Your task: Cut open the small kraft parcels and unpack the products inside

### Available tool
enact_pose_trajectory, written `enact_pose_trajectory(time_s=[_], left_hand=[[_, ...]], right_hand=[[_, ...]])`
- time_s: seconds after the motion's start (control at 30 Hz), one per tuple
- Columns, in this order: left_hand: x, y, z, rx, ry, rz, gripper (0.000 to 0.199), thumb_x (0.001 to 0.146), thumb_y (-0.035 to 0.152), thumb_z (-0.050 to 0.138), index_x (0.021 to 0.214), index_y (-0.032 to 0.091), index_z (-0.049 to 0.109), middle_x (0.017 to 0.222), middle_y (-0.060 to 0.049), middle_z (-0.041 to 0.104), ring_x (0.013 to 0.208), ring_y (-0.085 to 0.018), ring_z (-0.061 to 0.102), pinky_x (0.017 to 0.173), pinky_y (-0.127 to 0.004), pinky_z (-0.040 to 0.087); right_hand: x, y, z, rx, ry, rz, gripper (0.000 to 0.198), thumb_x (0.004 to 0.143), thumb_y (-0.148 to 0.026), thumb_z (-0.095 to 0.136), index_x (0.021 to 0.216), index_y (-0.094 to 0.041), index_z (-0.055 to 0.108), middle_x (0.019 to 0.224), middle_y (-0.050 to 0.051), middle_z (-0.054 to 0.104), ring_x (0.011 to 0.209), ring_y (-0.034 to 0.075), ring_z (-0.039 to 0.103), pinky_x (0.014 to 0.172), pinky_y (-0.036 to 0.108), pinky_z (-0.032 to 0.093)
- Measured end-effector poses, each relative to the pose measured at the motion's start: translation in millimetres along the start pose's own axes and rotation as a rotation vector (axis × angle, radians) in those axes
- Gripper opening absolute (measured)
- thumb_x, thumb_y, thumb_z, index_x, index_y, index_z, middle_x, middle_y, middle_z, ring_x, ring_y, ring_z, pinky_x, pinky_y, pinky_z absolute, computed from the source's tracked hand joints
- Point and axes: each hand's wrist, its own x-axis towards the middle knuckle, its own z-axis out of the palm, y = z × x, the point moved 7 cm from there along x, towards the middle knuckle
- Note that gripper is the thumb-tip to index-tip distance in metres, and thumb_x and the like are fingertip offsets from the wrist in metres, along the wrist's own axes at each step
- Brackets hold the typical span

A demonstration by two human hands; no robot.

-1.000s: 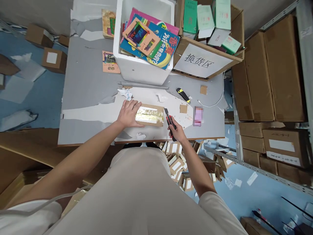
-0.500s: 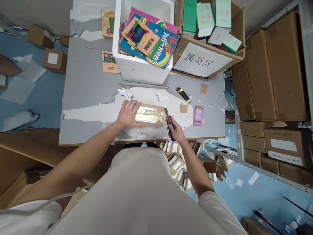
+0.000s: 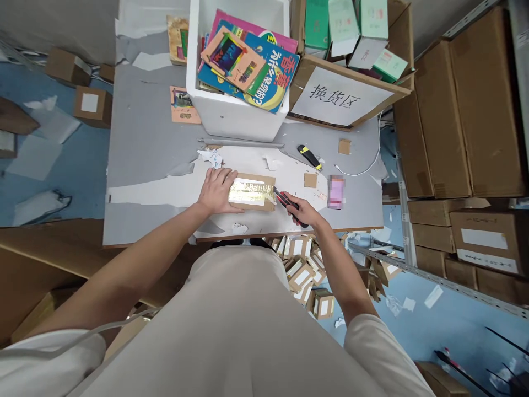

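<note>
A small cardboard box [image 3: 258, 192] with shiny clear tape along its top lies on the worktable. My left hand [image 3: 218, 191] holds its left end, fingers over the far side and thumb along the near side. In my right hand [image 3: 298, 210] is a red and black utility knife [image 3: 285, 199], gripped by its handle. The blade end points up and left and meets the taped right end of the box; whether it has cut in, I cannot tell. Beyond my right hand lies a second utility knife [image 3: 309, 157], black and yellow.
Behind stand a white foam bin [image 3: 239, 118] of books and a carton [image 3: 345, 99] of green boxes. Cardboard scraps, a pink item [image 3: 336, 192] and a white cable [image 3: 363, 172] lie to the right. Several small boxes [image 3: 301, 275] are heaped below the table edge; shelving [image 3: 438, 267] is at right.
My right hand has swung the utility knife to a flatter slant, bringing its blade from beside the box onto its right end. My left hand stays on the box.
</note>
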Motion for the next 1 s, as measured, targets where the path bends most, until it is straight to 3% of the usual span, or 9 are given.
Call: enact_pose_trajectory(time_s=[0.33,0.5,0.6,0.7,0.8,0.87,0.93,1.0], left_hand=[[-1,-3,3,0.021,0.021,0.026,0.112,0.051,0.069,0.069,0.141,0.011,0.037,0.133,-0.021,0.045,0.125,-0.041,0.037,0.112,-0.058,0.013],[1,-6,5,-0.027,0.04,0.007,0.111,0.05,0.07,0.071,0.14,0.012,0.039,0.133,-0.021,0.046,0.125,-0.042,0.038,0.112,-0.058,0.013],[1,-6,4,-0.07,0.052,0.014,0.111,0.052,0.071,0.071,0.141,0.013,0.039,0.139,-0.021,0.043,0.132,-0.044,0.034,0.113,-0.058,0.01],[-6,-8,-1,-0.126,0.098,0.005,0.113,0.052,0.072,0.072,0.143,0.016,0.037,0.149,-0.02,0.034,0.14,-0.045,0.023,0.114,-0.06,0.006],[-30,-24,-6,-0.237,0.267,-0.169,0.121,0.05,0.067,0.077,0.148,0.017,0.028,0.156,-0.02,0.02,0.144,-0.044,0.013,0.115,-0.059,0.007],[-56,-39,4,-0.382,0.349,-0.372,0.124,0.051,0.061,0.081,0.149,0.015,0.022,0.157,-0.022,0.018,0.144,-0.041,0.018,0.116,-0.056,0.017],[-79,-47,28,-0.6,0.29,-0.542,0.115,0.054,0.056,0.081,0.148,0.015,0.027,0.151,-0.022,0.032,0.138,-0.037,0.035,0.112,-0.051,0.031],[-95,-46,47,-0.795,0.24,-0.645,0.095,0.061,0.051,0.077,0.141,0.017,0.04,0.139,-0.018,0.05,0.126,-0.032,0.051,0.107,-0.048,0.04]], right_hand=[[-6,16,12,0.072,-0.087,-0.008,0.063,0.09,-0.034,0.054,0.148,-0.03,0.032,0.067,-0.006,0.057,0.04,0.006,0.049,0.036,0.018,0.043],[-27,28,27,0.084,-0.145,-0.033,0.066,0.088,-0.04,0.055,0.149,-0.024,0.033,0.061,-0.007,0.053,0.039,0.007,0.046,0.038,0.02,0.042],[-45,36,19,0.07,-0.061,-0.035,0.07,0.087,-0.042,0.056,0.149,-0.023,0.031,0.064,-0.005,0.057,0.04,0.007,0.047,0.04,0.022,0.044],[-58,45,-1,0.159,0.142,-0.031,0.078,0.084,-0.047,0.059,0.15,-0.024,0.026,0.075,-0.002,0.064,0.044,0.009,0.053,0.042,0.025,0.047],[-48,49,-7,0.336,0.363,-0.065,0.075,0.076,-0.052,0.065,0.14,-0.022,0.037,0.082,0.0,0.066,0.046,0.011,0.057,0.043,0.026,0.047],[-27,46,6,0.427,0.457,-0.09,0.063,0.068,-0.05,0.072,0.118,-0.02,0.05,0.083,0.0,0.066,0.047,0.01,0.057,0.043,0.026,0.047],[-2,39,29,0.502,0.462,-0.099,0.056,0.06,-0.043,0.078,0.103,-0.022,0.05,0.083,-0.002,0.065,0.046,0.009,0.056,0.044,0.025,0.047],[18,29,51,0.544,0.409,-0.088,0.054,0.056,-0.038,0.079,0.096,-0.024,0.046,0.074,-0.007,0.061,0.043,0.009,0.054,0.042,0.024,0.046]])
